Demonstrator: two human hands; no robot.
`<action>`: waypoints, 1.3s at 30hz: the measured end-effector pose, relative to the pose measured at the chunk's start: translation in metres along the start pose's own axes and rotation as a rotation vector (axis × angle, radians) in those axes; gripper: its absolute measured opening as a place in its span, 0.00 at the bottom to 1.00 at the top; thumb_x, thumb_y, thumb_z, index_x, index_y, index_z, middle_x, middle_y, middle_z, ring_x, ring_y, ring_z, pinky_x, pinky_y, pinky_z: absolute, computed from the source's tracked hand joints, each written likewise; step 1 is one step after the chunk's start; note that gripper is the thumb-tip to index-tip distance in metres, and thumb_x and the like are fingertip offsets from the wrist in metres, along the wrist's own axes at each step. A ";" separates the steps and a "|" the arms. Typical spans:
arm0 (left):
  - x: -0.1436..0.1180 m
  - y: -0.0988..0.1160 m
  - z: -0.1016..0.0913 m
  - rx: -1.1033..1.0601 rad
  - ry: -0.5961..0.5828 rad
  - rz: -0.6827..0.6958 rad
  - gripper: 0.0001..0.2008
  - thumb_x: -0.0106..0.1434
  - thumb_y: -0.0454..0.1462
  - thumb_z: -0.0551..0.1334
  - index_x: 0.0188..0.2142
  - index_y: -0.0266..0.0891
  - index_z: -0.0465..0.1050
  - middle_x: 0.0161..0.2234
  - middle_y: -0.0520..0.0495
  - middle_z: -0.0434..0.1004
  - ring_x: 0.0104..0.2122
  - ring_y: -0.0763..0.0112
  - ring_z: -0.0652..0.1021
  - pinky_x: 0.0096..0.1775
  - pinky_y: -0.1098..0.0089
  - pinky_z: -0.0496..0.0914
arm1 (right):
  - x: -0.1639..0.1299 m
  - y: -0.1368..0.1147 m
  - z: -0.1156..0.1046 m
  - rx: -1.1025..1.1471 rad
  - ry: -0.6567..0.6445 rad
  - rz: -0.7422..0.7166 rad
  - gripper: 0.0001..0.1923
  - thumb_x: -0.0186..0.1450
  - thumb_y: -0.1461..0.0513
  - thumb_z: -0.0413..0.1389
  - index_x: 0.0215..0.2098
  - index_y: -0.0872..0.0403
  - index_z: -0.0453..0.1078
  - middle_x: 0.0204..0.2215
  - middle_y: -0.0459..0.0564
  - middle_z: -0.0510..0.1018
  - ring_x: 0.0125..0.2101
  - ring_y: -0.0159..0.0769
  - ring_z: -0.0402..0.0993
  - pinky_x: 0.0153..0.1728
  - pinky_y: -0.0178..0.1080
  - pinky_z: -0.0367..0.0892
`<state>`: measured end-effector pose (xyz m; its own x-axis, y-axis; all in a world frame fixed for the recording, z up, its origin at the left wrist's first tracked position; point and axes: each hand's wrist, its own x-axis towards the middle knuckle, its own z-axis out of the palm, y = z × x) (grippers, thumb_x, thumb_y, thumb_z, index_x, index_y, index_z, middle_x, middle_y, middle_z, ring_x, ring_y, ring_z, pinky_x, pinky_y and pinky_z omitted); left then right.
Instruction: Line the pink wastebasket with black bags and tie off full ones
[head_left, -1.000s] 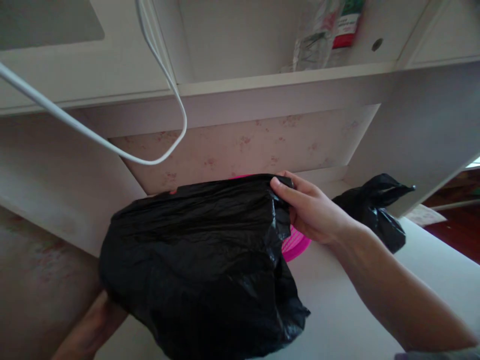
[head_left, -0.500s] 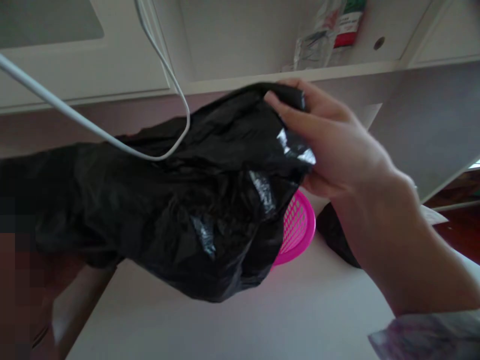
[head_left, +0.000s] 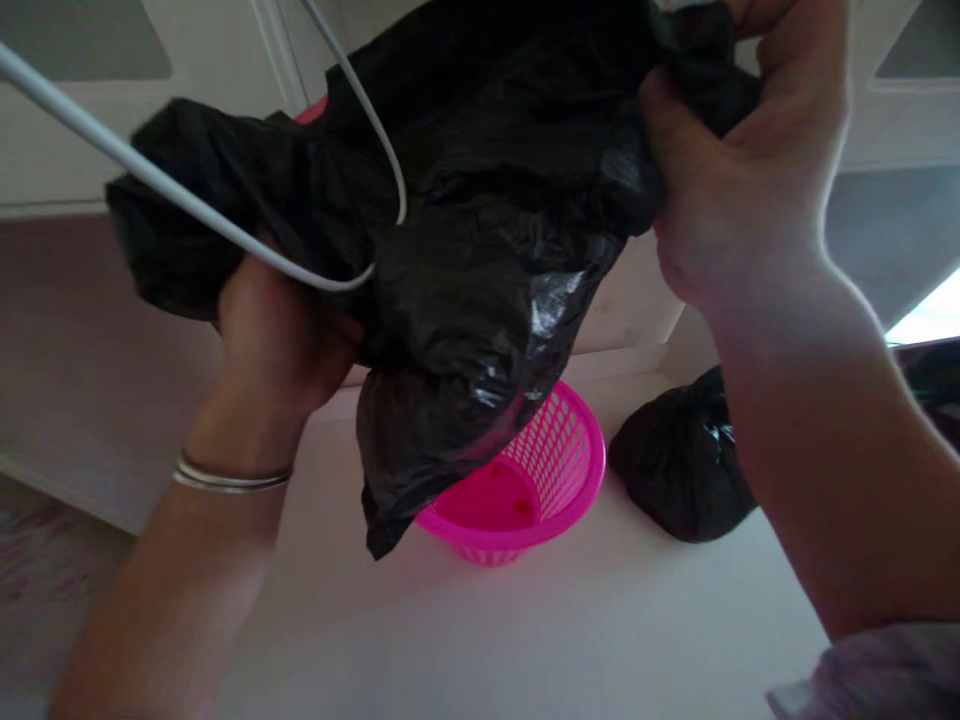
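Observation:
A black plastic bag (head_left: 480,270) hangs between my two hands, its lower part bulging and shiny. My left hand (head_left: 281,330), with thin bangles on the wrist, is closed on the bag's left side; some of its fingers are hidden by the plastic. At the upper right, my right hand (head_left: 750,170) grips the gathered edge between thumb and fingers. Below the bag stands a pink plastic basket (head_left: 577,480) with lattice walls, partly covered from view. Small reddish bits lie on its bottom.
Another black bag (head_left: 686,465), filled out, rests on the white surface (head_left: 525,640) right of the basket. A white cable (head_left: 187,205) loops in front of the held bag. White cabinets (head_left: 82,130) stand behind at the top.
The bag has been raised and its lower part now hangs down. My left hand came into clear view from the left edge, and my right hand moved up. More of the basket shows.

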<state>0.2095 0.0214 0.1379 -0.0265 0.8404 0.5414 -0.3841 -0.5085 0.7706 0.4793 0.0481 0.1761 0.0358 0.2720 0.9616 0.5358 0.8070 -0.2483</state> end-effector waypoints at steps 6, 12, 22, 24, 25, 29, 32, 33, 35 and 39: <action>-0.011 -0.080 0.001 -0.040 -0.066 -0.269 0.20 0.61 0.49 0.67 0.50 0.45 0.78 0.52 0.49 0.83 0.60 0.55 0.75 0.61 0.54 0.70 | -0.021 0.020 -0.004 0.060 -0.027 0.116 0.09 0.67 0.61 0.61 0.36 0.44 0.63 0.40 0.47 0.74 0.43 0.39 0.72 0.46 0.38 0.67; -0.031 -0.122 -0.024 0.153 -0.312 -0.565 0.22 0.52 0.49 0.75 0.43 0.43 0.83 0.46 0.43 0.86 0.53 0.47 0.80 0.57 0.48 0.72 | -0.048 0.048 -0.010 0.061 -0.083 0.261 0.08 0.67 0.60 0.62 0.38 0.45 0.66 0.35 0.45 0.76 0.37 0.34 0.70 0.41 0.34 0.64; -0.021 -0.054 -0.099 0.789 -0.532 -0.576 0.21 0.51 0.45 0.77 0.44 0.44 0.84 0.30 0.48 0.84 0.30 0.58 0.81 0.25 0.69 0.72 | -0.086 0.065 -0.024 0.072 -0.317 0.534 0.16 0.59 0.58 0.67 0.45 0.48 0.74 0.36 0.47 0.82 0.36 0.40 0.78 0.41 0.44 0.74; -0.019 -0.044 -0.123 0.649 -0.372 -0.563 0.22 0.51 0.48 0.76 0.43 0.45 0.84 0.36 0.44 0.85 0.30 0.61 0.79 0.22 0.72 0.69 | -0.086 0.066 -0.027 0.107 -0.309 0.552 0.24 0.58 0.58 0.68 0.52 0.47 0.76 0.40 0.46 0.83 0.39 0.41 0.79 0.45 0.45 0.75; -0.017 -0.041 -0.132 0.550 -0.278 -0.542 0.24 0.52 0.51 0.75 0.46 0.45 0.83 0.42 0.42 0.85 0.34 0.60 0.81 0.25 0.71 0.73 | -0.085 0.066 -0.028 0.135 -0.311 0.570 0.25 0.57 0.58 0.68 0.54 0.46 0.77 0.41 0.46 0.83 0.41 0.41 0.79 0.48 0.46 0.74; -0.006 -0.041 -0.142 0.192 0.007 -0.468 0.29 0.63 0.59 0.64 0.50 0.41 0.81 0.56 0.38 0.79 0.52 0.54 0.79 0.48 0.62 0.78 | -0.079 0.064 -0.028 0.311 -0.436 0.655 0.16 0.56 0.57 0.68 0.44 0.47 0.83 0.41 0.46 0.84 0.42 0.41 0.80 0.50 0.46 0.74; 0.001 -0.049 -0.132 0.087 0.134 -0.425 0.21 0.68 0.53 0.62 0.44 0.40 0.82 0.51 0.41 0.83 0.49 0.59 0.80 0.48 0.65 0.78 | -0.076 0.058 -0.027 0.400 -0.612 0.548 0.06 0.56 0.58 0.68 0.31 0.48 0.84 0.36 0.48 0.84 0.39 0.41 0.79 0.44 0.42 0.73; 0.002 -0.052 -0.128 0.082 0.147 -0.422 0.16 0.68 0.49 0.64 0.43 0.41 0.82 0.48 0.43 0.84 0.46 0.61 0.81 0.46 0.65 0.78 | -0.075 0.055 -0.027 0.426 -0.686 0.497 0.04 0.57 0.58 0.67 0.29 0.49 0.84 0.34 0.49 0.84 0.38 0.40 0.79 0.42 0.41 0.73; 0.001 -0.058 -0.120 0.098 0.120 -0.423 0.10 0.63 0.40 0.70 0.43 0.42 0.82 0.45 0.46 0.84 0.41 0.65 0.81 0.43 0.68 0.78 | -0.073 0.048 -0.029 0.459 -0.862 0.415 0.07 0.60 0.60 0.63 0.27 0.51 0.83 0.32 0.51 0.83 0.35 0.39 0.78 0.40 0.39 0.72; -0.009 -0.071 -0.114 0.192 -0.077 -0.460 0.24 0.53 0.33 0.76 0.50 0.43 0.80 0.50 0.46 0.83 0.43 0.66 0.81 0.42 0.72 0.76 | -0.079 0.035 -0.031 0.380 -1.204 0.283 0.13 0.65 0.67 0.55 0.33 0.53 0.83 0.33 0.49 0.81 0.34 0.34 0.77 0.39 0.36 0.70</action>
<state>0.1318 0.0711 0.0397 0.1766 0.9729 0.1491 -0.1634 -0.1204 0.9792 0.5218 0.0383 0.0950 -0.7758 0.5948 0.2104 0.3555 0.6877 -0.6330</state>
